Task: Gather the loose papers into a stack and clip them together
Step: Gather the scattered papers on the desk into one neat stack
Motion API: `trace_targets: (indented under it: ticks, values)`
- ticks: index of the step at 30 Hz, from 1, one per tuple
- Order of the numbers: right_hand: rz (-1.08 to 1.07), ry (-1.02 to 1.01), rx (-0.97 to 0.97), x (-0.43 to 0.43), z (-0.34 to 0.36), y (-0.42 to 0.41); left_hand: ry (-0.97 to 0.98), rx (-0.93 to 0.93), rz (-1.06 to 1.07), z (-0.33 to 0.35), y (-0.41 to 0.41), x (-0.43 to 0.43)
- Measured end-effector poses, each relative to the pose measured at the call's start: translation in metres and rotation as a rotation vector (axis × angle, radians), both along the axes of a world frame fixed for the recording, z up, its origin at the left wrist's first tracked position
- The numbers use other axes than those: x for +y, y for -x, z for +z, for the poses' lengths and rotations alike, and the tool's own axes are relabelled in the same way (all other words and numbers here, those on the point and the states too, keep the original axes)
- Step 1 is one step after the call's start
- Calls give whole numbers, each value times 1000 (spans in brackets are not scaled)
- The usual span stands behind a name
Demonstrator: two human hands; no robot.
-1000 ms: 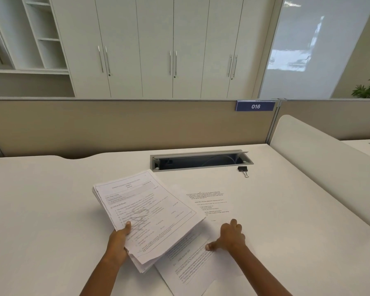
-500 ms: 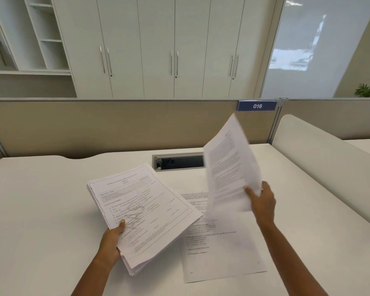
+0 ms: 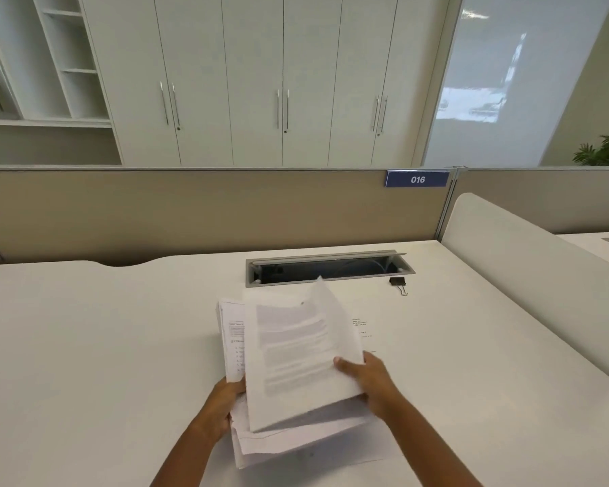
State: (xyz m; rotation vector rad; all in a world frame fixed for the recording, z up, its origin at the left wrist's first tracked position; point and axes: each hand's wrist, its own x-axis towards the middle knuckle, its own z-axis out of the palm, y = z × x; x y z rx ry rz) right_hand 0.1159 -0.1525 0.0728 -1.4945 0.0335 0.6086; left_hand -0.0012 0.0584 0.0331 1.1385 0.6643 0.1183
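Papers (image 3: 296, 353), white desk (image 3: 85, 346), beige partition (image 3: 190, 212) behind

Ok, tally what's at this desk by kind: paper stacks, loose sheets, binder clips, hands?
Paper stack: 1
Loose sheets: 2, held sheet and desk sheet
Binder clip: 1
Hands: 2, left hand and right hand
Total: 6
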Motion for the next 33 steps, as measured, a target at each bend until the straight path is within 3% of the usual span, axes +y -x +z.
trace_targets:
  ticks: [7, 14, 17, 20, 23, 33]
  values:
    - [184, 276, -107, -1, -17, 11, 11, 40, -13, -3, -1, 1]
    - [323, 397, -182, 5, -19, 13, 0, -29, 2, 2, -3, -4]
    - [279, 633, -334, -4, -14, 5, -56, -13, 13, -2, 2, -1]
    - [190, 1045, -499, -24, -14, -9, -51, -25, 39, -2, 6, 4]
    - [175, 1298, -392, -42, -16, -12, -35, -59, 88, -6, 9, 13]
    - [178, 1253, -301, -47, -10, -12, -28, -154, 266, 0, 12, 30]
